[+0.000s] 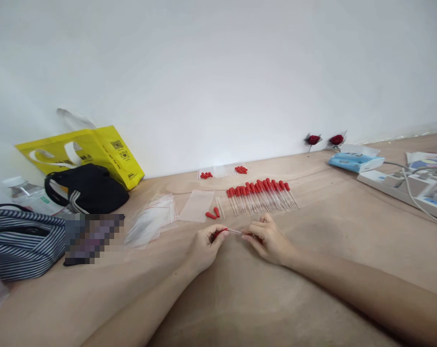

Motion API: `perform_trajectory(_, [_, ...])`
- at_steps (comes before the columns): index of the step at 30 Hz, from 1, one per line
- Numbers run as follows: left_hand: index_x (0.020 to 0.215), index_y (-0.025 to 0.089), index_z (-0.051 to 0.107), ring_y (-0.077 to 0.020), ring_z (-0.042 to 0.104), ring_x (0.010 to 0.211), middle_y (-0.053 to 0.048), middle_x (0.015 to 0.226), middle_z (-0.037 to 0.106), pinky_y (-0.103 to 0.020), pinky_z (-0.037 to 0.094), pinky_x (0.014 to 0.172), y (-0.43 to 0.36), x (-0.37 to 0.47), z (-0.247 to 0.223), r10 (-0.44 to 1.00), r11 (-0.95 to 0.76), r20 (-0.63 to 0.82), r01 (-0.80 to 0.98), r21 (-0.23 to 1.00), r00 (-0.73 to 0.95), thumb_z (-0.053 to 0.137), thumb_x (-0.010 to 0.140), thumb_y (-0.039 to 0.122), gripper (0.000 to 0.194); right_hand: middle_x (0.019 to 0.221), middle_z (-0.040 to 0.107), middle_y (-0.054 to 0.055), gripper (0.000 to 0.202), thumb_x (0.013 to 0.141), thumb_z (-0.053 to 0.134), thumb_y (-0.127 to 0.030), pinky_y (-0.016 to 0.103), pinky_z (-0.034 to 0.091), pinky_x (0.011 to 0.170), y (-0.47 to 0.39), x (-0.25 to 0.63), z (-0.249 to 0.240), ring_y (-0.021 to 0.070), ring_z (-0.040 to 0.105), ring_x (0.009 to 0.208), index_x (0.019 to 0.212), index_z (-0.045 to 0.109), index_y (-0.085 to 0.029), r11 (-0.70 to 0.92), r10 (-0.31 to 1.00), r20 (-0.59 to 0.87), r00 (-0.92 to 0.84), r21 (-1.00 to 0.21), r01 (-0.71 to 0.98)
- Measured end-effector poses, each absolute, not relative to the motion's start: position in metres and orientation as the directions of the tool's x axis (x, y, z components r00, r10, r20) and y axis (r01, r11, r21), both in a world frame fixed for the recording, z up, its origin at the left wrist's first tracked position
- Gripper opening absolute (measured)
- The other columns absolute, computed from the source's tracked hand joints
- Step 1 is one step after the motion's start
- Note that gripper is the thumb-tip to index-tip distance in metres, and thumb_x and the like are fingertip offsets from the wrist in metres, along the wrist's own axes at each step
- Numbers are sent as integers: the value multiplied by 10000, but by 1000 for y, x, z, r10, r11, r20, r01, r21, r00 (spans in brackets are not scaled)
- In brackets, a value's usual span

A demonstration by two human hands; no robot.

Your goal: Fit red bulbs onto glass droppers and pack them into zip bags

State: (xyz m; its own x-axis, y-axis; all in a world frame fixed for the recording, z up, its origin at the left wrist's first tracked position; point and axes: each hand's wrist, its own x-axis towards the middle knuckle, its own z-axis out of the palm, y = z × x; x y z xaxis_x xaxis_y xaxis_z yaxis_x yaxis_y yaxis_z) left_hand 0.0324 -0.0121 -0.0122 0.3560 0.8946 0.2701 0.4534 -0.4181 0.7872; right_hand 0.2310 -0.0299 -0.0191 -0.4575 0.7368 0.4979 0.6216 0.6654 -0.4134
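Note:
My left hand is closed on a red rubber bulb near the middle of the table. A thin clear glass tube runs from the bulb to the fingertips of my right hand, which pinch its other end. Behind my right hand lies a row of several droppers with red bulbs at their far ends. Two loose red bulbs and a few bare tubes rest to the left of the row, beside a flat clear bag.
A pile of clear bags lies left. More bagged red bulbs sit by the wall. Far left are a yellow bag, black pouch and striped bag; right, a tissue pack and power strip.

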Motion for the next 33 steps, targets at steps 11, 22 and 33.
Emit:
perform_trajectory(11, [809, 172, 590, -121, 552, 634, -4, 707, 614, -223, 423, 596, -20, 30, -10, 741, -670, 406, 555, 493, 535, 460, 822, 211, 136, 686, 619, 1, 223, 819, 405, -139, 304, 190, 666, -20, 241, -17, 94, 445, 551, 846, 621, -186, 803, 538, 620, -572, -170, 571])
perform_trajectory(22, [790, 161, 572, -143, 554, 658, -28, 701, 616, -259, 423, 641, -22, 31, -11, 624, -779, 461, 549, 302, 631, 443, 830, 219, 147, 694, 598, 17, 205, 817, 367, -140, 300, 195, 669, -27, 233, -22, 105, 407, 565, 778, 568, -153, 778, 594, 563, -575, -221, 588])
perform_trajectory(33, [802, 168, 578, -141, 568, 676, -23, 731, 635, -260, 425, 657, -20, 32, -7, 639, -769, 449, 532, 355, 625, 461, 831, 248, 144, 724, 624, 17, 213, 853, 341, -176, 288, 200, 670, -24, 234, -15, 113, 476, 618, 794, 545, -166, 748, 659, 428, -619, -285, 600])
